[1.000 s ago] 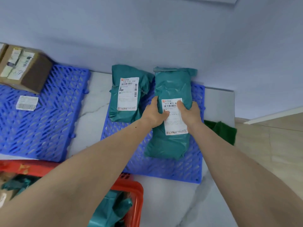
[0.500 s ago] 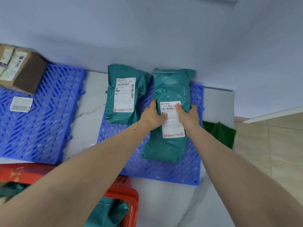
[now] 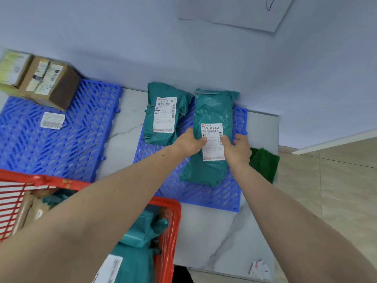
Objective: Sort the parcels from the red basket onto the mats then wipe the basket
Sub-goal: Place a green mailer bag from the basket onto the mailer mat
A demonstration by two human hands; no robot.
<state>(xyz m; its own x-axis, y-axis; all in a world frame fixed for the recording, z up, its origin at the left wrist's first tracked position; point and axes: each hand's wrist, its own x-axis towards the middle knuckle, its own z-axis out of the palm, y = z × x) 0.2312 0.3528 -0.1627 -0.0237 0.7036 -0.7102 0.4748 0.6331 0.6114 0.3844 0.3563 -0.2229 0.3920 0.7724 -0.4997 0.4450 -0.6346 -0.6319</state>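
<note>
On a white marble-veined tabletop (image 3: 206, 237) pushed against a pale blue-grey wall (image 3: 183, 37), two blue lattice mats lie apart with a strip of bare stone between them. Across the right mat (image 3: 204, 197), two teal parcels lie side by side: the left teal parcel (image 3: 163, 113) rests untouched at the far left corner, and the right teal parcel (image 3: 212, 111) lies lengthwise on the mat, its white label up. Both hands grip that parcel around its middle, the left hand (image 3: 188, 142) curled on its left edge with the thumb on the label, the right hand (image 3: 237, 149) clasping the right edge the same way. At the far left, the left mat (image 3: 71, 144) carries a brown cardboard box (image 3: 51, 82) at its far corner, another box (image 3: 12, 68) just beside it, and a loose barcode label (image 3: 52, 120) lying flat. Near the left edge stands the red basket (image 3: 171, 231) with more teal parcels (image 3: 142, 227) inside. A green cloth (image 3: 265, 162) lies at the table's right edge, just beside the right mat, and a crumpled scrap of paper (image 3: 259, 268) sits at the near right corner. Beyond the table on the right runs beige tiled floor (image 3: 336, 190); a pale sheet (image 3: 234, 11) hangs on the wall
</note>
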